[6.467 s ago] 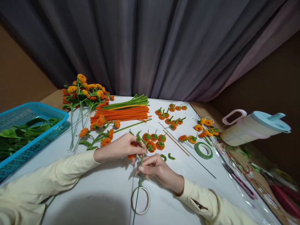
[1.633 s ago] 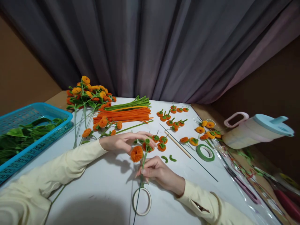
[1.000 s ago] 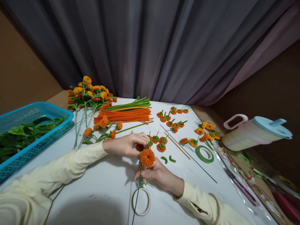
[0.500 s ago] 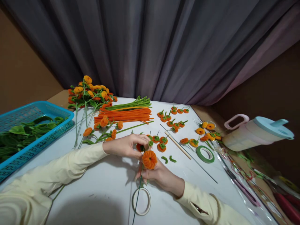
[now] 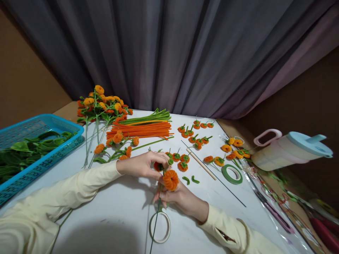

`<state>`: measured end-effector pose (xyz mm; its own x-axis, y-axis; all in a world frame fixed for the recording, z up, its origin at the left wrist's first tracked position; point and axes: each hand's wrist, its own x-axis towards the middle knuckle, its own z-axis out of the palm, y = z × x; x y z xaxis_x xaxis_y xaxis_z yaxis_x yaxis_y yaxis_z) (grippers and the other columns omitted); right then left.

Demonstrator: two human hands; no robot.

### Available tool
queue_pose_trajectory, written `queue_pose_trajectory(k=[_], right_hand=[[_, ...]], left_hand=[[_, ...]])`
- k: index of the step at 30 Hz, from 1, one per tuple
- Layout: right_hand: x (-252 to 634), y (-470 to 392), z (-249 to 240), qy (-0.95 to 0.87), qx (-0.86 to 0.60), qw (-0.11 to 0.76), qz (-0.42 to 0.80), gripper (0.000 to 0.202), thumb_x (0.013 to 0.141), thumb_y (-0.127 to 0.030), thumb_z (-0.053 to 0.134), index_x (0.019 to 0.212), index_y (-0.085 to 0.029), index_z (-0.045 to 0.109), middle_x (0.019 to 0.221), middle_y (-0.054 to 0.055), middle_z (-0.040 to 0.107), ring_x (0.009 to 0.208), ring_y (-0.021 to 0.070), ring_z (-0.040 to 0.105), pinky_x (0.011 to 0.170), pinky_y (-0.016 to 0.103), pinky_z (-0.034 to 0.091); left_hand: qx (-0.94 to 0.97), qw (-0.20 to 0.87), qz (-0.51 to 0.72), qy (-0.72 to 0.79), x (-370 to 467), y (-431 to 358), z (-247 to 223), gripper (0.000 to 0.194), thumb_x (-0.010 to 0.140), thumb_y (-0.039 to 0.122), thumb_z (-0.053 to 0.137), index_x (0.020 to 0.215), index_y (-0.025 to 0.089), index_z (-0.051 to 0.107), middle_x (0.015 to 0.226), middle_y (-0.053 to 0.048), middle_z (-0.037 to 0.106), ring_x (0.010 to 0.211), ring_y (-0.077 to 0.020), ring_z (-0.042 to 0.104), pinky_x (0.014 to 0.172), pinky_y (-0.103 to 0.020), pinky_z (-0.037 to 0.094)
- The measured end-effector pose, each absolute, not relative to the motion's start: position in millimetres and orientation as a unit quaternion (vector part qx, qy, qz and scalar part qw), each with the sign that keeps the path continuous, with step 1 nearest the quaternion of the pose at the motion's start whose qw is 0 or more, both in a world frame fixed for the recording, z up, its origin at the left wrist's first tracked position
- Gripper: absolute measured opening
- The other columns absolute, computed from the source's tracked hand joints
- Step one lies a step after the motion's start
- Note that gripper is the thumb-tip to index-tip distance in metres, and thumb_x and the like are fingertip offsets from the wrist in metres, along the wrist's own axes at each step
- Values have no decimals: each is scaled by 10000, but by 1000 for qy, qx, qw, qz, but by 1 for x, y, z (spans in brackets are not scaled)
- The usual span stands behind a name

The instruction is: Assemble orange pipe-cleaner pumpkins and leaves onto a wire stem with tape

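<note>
An orange flower (image 5: 171, 180) faces up at the middle of the table, between my two hands. My left hand (image 5: 144, 165) is closed, its fingers round a second orange flower with a green base (image 5: 158, 166), partly hidden. My right hand (image 5: 178, 197) is closed on the dark green wire stem (image 5: 155, 229), just below the first flower. The wire runs down toward the near edge. A roll of tape (image 5: 160, 228) lies under the hands, its green strip reaching up to the fingers.
A blue basket (image 5: 79, 132) of green leaves stands left. Finished flowers (image 5: 103, 104) and orange pipe cleaners (image 5: 140, 129) lie behind. Small flower heads, a wooden stick (image 5: 201, 164) and green tape (image 5: 232, 174) are right, near a cup (image 5: 288, 151) and pink-handled scissors (image 5: 280, 220).
The orange flower between my hands has shifted very slightly to the right. Both hands have hardly moved.
</note>
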<state>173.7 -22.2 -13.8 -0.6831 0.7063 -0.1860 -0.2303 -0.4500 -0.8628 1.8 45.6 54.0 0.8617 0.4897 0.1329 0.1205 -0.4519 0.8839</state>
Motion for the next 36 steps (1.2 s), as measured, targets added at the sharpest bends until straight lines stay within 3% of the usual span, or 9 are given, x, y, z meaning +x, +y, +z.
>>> queue_pose_trajectory(k=[5, 14, 20, 23, 26, 28, 32, 36], right_hand=[[174, -23, -11, -433, -289, 283, 806, 324, 626, -383, 777, 664, -85, 655, 675, 62, 672, 458, 66, 494, 456, 209, 354], [173, -22, -14, -436, -288, 284, 804, 332, 620, -398, 776, 667, -89, 661, 658, 63, 669, 462, 71, 500, 448, 202, 363], [174, -24, -10, -456, -283, 298, 790, 306, 649, -392, 760, 670, -95, 686, 607, 34, 636, 420, 55, 452, 425, 203, 314], [174, -26, -4, -492, -303, 326, 748, 270, 698, -375, 726, 675, -106, 717, 525, -5, 549, 434, 61, 426, 444, 216, 304], [174, -31, 5, -540, -329, 354, 689, 246, 757, -351, 678, 686, -121, 734, 514, -11, 496, 496, 85, 428, 498, 240, 329], [173, -35, 9, -556, -348, 363, 661, 260, 777, -360, 656, 690, -128, 735, 495, -13, 476, 504, 95, 420, 502, 247, 331], [169, -41, 14, -542, -385, 370, 649, 288, 761, -392, 657, 667, -127, 717, 482, -18, 471, 469, 91, 409, 455, 236, 309], [166, -45, 16, -519, -402, 384, 649, 305, 756, -385, 653, 619, -113, 678, 450, -28, 451, 449, 78, 362, 446, 229, 267]], left_hand=[[834, 483, 195, 185, 3, 46, 54, 87, 727, 151, 646, 790, 138, 587, 876, -62, 578, 906, -179, 509, 829, -275, 396], [836, 474, 189, 202, 1, 44, 53, 83, 734, 187, 645, 752, 146, 575, 804, -24, 562, 790, -145, 495, 732, -246, 395], [844, 471, 184, 177, 1, 46, 56, 54, 744, 178, 626, 783, 150, 602, 879, -59, 590, 867, -175, 511, 777, -272, 422], [864, 451, 164, 150, -6, 50, 62, 273, 740, 163, 620, 1010, 200, 608, 1071, -75, 582, 1055, -212, 484, 914, -315, 385], [873, 437, 116, 186, -21, 57, 71, 672, 693, 170, 661, 1306, 269, 405, 1343, -78, 423, 1219, -244, 392, 992, -323, 328], [871, 429, 67, 229, -34, 61, 75, 781, 651, 219, 710, 1348, 256, 359, 1360, -85, 415, 1231, -267, 384, 976, -296, 338], [846, 458, -42, 269, -44, 61, 74, 576, 541, 351, 794, 1075, 214, 629, 1002, -51, 637, 936, -244, 555, 777, -237, 423], [720, 631, 19, 287, -28, 37, 56, 284, 660, 361, 719, 886, 192, 682, 823, -15, 663, 759, -176, 574, 674, -223, 423]])
